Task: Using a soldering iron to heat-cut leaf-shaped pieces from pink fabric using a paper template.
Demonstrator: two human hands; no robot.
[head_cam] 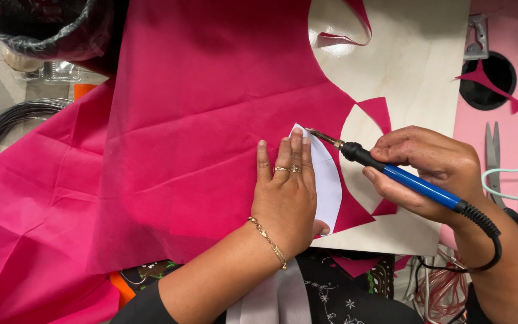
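Hot tool at the edge of a paper pattern on pink fabric.

At centre frame, my left hand (pixel 286 192) lies flat, fingers spread open, pressing the white paper pattern (pixel 326 180) onto the pink fabric (pixel 181 138), which covers the left half over a wooden board (pixel 415 66). Right of centre, my right hand (pixel 430 171) has its grip closed round the blue-handled soldering iron (pixel 415 183), tip touching the pattern's upper edge. Scissors (pixel 493 156) lie far right.
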